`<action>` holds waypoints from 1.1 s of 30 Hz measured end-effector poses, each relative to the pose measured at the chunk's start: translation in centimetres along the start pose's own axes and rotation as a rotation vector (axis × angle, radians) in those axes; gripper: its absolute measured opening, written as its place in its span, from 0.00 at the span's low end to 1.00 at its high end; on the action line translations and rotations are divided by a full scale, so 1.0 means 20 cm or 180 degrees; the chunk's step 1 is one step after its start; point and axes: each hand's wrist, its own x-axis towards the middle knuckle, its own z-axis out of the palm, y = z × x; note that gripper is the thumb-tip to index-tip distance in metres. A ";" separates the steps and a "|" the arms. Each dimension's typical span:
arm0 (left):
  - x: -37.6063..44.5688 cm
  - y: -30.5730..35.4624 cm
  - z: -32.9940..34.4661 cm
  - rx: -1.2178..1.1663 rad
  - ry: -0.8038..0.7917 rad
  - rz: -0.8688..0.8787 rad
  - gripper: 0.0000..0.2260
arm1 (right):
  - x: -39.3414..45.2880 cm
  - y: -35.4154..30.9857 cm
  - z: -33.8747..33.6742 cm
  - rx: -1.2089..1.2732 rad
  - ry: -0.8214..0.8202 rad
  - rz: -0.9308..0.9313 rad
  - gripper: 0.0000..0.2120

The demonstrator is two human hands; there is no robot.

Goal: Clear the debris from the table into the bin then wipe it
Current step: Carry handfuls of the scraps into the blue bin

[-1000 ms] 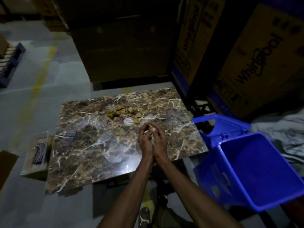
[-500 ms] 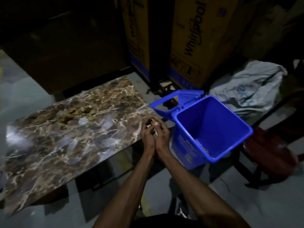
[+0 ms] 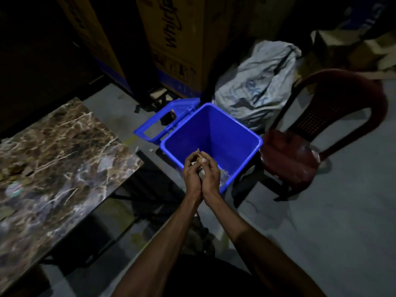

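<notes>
Both hands are hovering over the near rim of the blue bin (image 3: 240, 144), heels pressed together, left hand (image 3: 191, 175) and right hand (image 3: 211, 176) cupping a small load of debris (image 3: 199, 157) btwn them; the fingers (image 3: 206, 160) are curling inward and closing round the scraps, w/ tan bits poking out at the fingertips. The bin is standing on the floor just right of the desk (image 3: 70, 151), its hinged lid (image 3: 165, 123) lying open on the far-left side; a few pale bits are showing at the bottom near corner, though too dim to identify. More debris is waiting on the desk at far left: brownish scraps (image 3: 15, 171) and a round, pale sticker-like disc (image 3: 14, 188). A dark red plastic chair (image 3: 317, 133) and a crumpled grey sack (image 3: 257, 86) are sitting right of and beyond the bin; tall cartons (image 3: 171, 39) are standing behind. Handling, as a judgement: the scraps are looking light, dry, stiff and crumbly, prob. card or wood chips, so loose bits are likely slipping thru gaps; scooping from beneath w/ cupped palms is suiting them better than pinching. The flat disc is likely needing an edge lift w/ a nail. Wiping is not yet begun.
</notes>
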 end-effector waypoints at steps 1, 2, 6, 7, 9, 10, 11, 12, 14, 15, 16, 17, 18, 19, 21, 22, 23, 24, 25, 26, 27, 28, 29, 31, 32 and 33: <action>0.04 -0.01 0.05 0.0012 -0.0053 0.0004 0.16 | 0.06 0.00 -0.02 0.0111 0.0148 -0.0066 0.11; 0.09 -0.03 0.11 0.0003 -0.0082 -0.0020 0.16 | 0.13 0.00 -0.05 0.0152 0.0271 -0.0056 0.11; 0.30 -0.10 0.30 -0.0249 -0.0064 -0.0239 0.15 | 0.45 0.00 -0.10 0.0113 0.0280 0.0163 0.09; 0.35 -0.12 0.34 -0.0266 -0.0030 -0.0300 0.15 | 0.52 0.02 -0.12 0.0096 0.0284 0.0254 0.11; 0.42 -0.16 0.40 -0.0245 0.0059 -0.0402 0.14 | 0.62 0.03 -0.19 -0.0040 0.0197 0.0437 0.12; 0.45 -0.18 0.42 -0.0214 0.0093 -0.0434 0.14 | 0.67 0.04 -0.21 -0.0104 0.0169 0.0503 0.11; 0.48 -0.20 0.43 -0.0216 0.0095 -0.0421 0.15 | 0.72 0.05 -0.23 -0.0139 0.0135 0.0530 0.11; 0.52 -0.22 0.44 -0.0186 0.0123 -0.0477 0.16 | 0.77 0.06 -0.24 -0.0146 0.0106 0.0626 0.12; 0.62 -0.25 0.45 -0.0280 0.0206 -0.0722 0.18 | 0.86 0.08 -0.25 -0.0016 0.0065 0.0841 0.13; 0.66 -0.27 0.44 -0.0381 0.0242 -0.0840 0.18 | 0.89 0.08 -0.25 0.0013 0.0062 0.0933 0.14; 0.70 -0.29 0.44 -0.0400 0.0288 -0.0922 0.18 | 0.93 0.07 -0.24 -0.0016 0.0045 0.1011 0.14; 0.74 -0.30 0.43 -0.0431 0.0333 -0.0976 0.17 | 0.97 0.08 -0.24 -0.0056 -0.0023 0.1055 0.14; 0.77 -0.31 0.41 -0.0413 0.0381 -0.1026 0.18 | 1.01 0.08 -0.24 -0.0129 -0.0095 0.1141 0.13; 0.80 -0.33 0.40 -0.0411 0.0421 -0.1044 0.19 | 1.06 0.09 -0.26 -0.0173 -0.0162 0.1175 0.12; 0.84 -0.35 0.38 -0.0201 0.0457 -0.1082 0.25 | 1.15 0.11 -0.30 -0.0337 -0.0251 0.1190 0.12; 0.86 -0.35 0.37 -0.0076 0.0455 -0.1115 0.28 | 1.20 0.12 -0.33 -0.0402 -0.0329 0.1182 0.12; 0.87 -0.36 0.36 -0.0019 0.0487 -0.1133 0.30 | 1.25 0.14 -0.36 -0.0443 -0.0403 0.1194 0.12; 0.86 -0.36 0.34 0.0057 0.0560 -0.1145 0.31 | 1.30 0.15 -0.39 -0.0487 -0.0462 0.1229 0.13; 0.85 -0.37 0.33 0.0115 0.0677 -0.1130 0.30 | 1.34 0.16 -0.42 -0.0525 -0.0522 0.1251 0.13; 0.84 -0.38 0.32 0.0161 0.0805 -0.1118 0.28 | 1.37 0.16 -0.44 -0.0573 -0.0588 0.1281 0.13; 0.81 -0.39 0.33 0.0103 0.0948 -0.1142 0.26 | 1.41 0.18 -0.48 -0.0603 -0.0653 0.1310 0.14; 0.78 -0.39 0.34 0.0052 0.1066 -0.1182 0.25 | 1.43 0.18 -0.51 -0.0649 -0.0728 0.1356 0.14; 0.75 -0.40 0.35 0.0002 0.1195 -0.1198 0.24 | 1.46 0.18 -0.53 -0.0661 -0.0808 0.1403 0.14; 0.69 -0.42 0.38 -0.0123 0.1418 -0.1222 0.22 | 1.49 0.19 -0.58 -0.0742 -0.0983 0.1473 0.14; 0.66 -0.43 0.40 -0.0212 0.1527 -0.1237 0.20 | 1.50 0.17 -0.60 -0.0834 -0.1082 0.1478 0.15; 0.63 -0.45 0.43 -0.0325 0.1628 -0.1223 0.19 | 1.51 0.16 -0.62 -0.0951 -0.1194 0.1464 0.14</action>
